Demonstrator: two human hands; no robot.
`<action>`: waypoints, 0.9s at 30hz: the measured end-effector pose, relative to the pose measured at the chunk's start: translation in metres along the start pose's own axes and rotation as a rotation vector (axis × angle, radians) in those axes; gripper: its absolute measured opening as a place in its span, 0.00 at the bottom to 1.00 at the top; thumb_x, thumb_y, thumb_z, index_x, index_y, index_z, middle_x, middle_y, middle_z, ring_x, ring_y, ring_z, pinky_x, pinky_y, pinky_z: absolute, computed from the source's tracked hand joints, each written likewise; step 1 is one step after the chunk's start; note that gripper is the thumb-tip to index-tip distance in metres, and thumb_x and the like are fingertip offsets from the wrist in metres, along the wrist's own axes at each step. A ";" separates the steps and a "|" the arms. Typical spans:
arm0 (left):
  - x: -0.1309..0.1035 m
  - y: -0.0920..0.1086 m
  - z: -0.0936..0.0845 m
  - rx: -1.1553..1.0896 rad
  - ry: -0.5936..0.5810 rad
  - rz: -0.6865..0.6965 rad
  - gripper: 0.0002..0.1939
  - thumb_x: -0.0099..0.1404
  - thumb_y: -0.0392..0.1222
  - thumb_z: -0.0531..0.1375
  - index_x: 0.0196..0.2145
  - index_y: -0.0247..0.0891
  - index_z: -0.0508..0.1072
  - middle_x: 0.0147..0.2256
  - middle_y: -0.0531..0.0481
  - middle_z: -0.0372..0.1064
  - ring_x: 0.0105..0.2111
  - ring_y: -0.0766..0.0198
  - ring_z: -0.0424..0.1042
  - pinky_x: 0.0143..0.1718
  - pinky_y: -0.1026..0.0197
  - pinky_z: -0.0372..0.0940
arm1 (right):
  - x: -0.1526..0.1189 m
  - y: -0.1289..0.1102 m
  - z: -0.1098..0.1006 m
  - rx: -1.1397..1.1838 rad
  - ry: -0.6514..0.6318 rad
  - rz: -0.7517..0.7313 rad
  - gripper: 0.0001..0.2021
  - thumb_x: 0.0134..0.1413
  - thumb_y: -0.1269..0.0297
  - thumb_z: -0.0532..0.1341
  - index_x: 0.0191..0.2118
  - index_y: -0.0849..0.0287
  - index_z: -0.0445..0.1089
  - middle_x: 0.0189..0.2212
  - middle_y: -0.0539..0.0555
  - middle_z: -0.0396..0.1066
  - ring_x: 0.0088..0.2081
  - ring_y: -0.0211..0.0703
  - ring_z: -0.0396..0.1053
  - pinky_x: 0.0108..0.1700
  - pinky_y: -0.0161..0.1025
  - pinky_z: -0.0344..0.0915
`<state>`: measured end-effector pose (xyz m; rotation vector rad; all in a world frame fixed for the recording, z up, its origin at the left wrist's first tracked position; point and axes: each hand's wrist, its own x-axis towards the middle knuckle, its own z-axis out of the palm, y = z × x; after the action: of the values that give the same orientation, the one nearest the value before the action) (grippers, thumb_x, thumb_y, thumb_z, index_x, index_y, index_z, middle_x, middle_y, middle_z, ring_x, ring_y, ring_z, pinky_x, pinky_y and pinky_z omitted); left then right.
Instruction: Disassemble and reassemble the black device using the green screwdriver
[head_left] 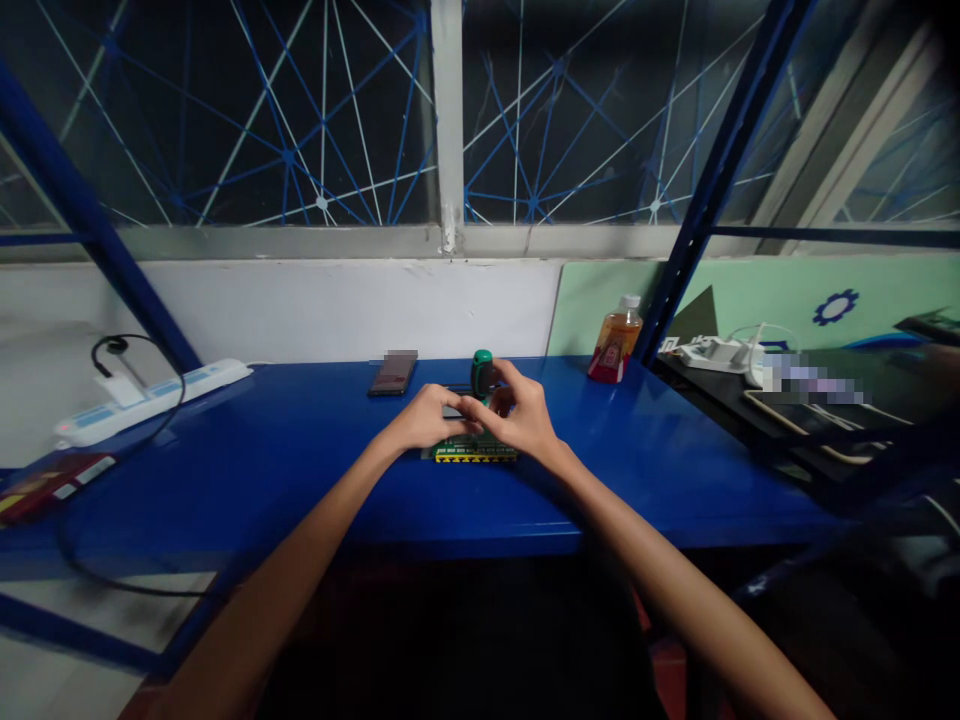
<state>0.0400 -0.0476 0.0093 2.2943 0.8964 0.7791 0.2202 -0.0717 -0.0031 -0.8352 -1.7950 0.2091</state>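
Observation:
A screwdriver [481, 374] with a green and black handle stands upright over a green circuit board [480, 449], which has a row of pale terminals and a yellow-and-black front edge. My right hand [519, 412] curls around the screwdriver from the right, its index finger near the handle and its thumb lower down. From the left, my left hand [431, 417] reaches over the board with fingers bent together, their tips meeting my right thumb below the handle. What those left fingertips pinch is hidden, as is the screwdriver's tip.
The board lies on a blue table [285, 450]. Behind it are a phone [394, 373] and, at right, a bottle of amber liquid [615, 340]. A white power strip [157, 402] with a black cable and a red box [52, 487] lie left. Chargers and cables [724, 352] sit far right.

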 end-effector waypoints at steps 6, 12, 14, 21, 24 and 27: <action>-0.001 0.001 -0.002 -0.018 -0.060 0.049 0.09 0.56 0.39 0.64 0.34 0.34 0.81 0.31 0.46 0.78 0.33 0.58 0.74 0.36 0.59 0.65 | -0.001 -0.002 -0.002 0.047 -0.036 0.013 0.21 0.53 0.58 0.59 0.53 0.57 0.61 0.33 0.50 0.70 0.18 0.31 0.64 0.21 0.34 0.61; 0.000 -0.003 0.003 0.004 -0.002 0.085 0.07 0.55 0.38 0.64 0.33 0.34 0.81 0.31 0.46 0.78 0.34 0.59 0.74 0.38 0.60 0.65 | -0.001 0.001 0.002 0.030 -0.007 0.028 0.20 0.52 0.56 0.61 0.49 0.57 0.62 0.30 0.49 0.69 0.19 0.33 0.66 0.22 0.34 0.61; 0.000 -0.005 0.003 0.001 -0.010 0.067 0.07 0.56 0.38 0.64 0.33 0.35 0.81 0.30 0.46 0.78 0.33 0.60 0.74 0.37 0.60 0.66 | 0.000 0.001 0.002 0.023 0.003 0.026 0.21 0.51 0.55 0.62 0.49 0.57 0.62 0.30 0.49 0.69 0.19 0.33 0.65 0.22 0.34 0.61; -0.001 -0.005 0.003 -0.002 -0.015 0.113 0.08 0.56 0.38 0.64 0.35 0.35 0.80 0.35 0.44 0.77 0.37 0.58 0.74 0.40 0.58 0.66 | -0.001 -0.001 0.002 0.046 -0.036 0.063 0.20 0.52 0.56 0.61 0.48 0.57 0.62 0.21 0.45 0.67 0.18 0.34 0.63 0.22 0.35 0.60; -0.001 -0.001 0.003 0.016 0.025 0.117 0.07 0.56 0.38 0.64 0.33 0.35 0.80 0.37 0.44 0.77 0.37 0.58 0.73 0.41 0.57 0.66 | -0.001 0.000 0.002 0.079 -0.047 0.084 0.21 0.51 0.56 0.61 0.49 0.57 0.62 0.22 0.46 0.68 0.18 0.34 0.62 0.22 0.35 0.61; -0.001 0.002 0.002 0.029 0.011 0.126 0.05 0.56 0.36 0.63 0.31 0.34 0.79 0.35 0.45 0.77 0.38 0.57 0.73 0.41 0.57 0.65 | -0.001 0.001 0.003 0.109 -0.065 0.101 0.24 0.49 0.57 0.64 0.51 0.58 0.62 0.25 0.48 0.70 0.19 0.35 0.63 0.22 0.36 0.61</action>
<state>0.0416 -0.0506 0.0086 2.3925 0.7791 0.8375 0.2181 -0.0711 -0.0055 -0.8501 -1.7861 0.3998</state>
